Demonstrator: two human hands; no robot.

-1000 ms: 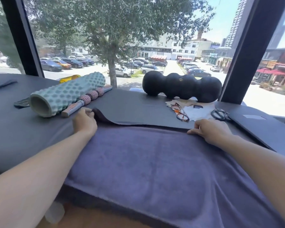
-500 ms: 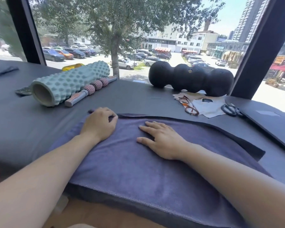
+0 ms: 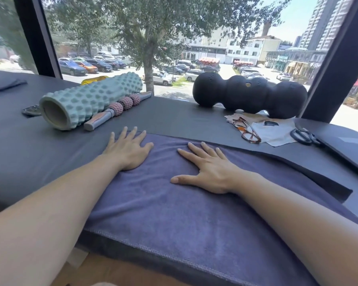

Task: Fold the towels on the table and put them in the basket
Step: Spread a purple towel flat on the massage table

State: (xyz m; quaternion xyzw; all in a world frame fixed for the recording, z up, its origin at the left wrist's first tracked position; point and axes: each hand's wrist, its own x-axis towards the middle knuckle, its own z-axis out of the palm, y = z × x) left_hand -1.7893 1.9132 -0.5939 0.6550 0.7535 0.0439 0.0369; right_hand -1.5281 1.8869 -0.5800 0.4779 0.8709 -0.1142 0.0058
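Observation:
A blue-purple towel lies spread over the dark table, its near edge hanging over the table's front. A darker grey layer shows beneath it on the right. My left hand lies flat, fingers spread, on the towel's far left corner. Flat on the towel's middle rests my right hand, palm down with the fingers apart. Neither hand grips anything. No basket is in view.
Behind the towel lie a teal foam roller, a massage stick, a black peanut roller, glasses on a cloth, scissors and a dark laptop. A window is beyond.
Both hands let go of the towel's far edge. The right hand slid left to the middle, the left hand opened flat on the corner. The towel now lies smoother.

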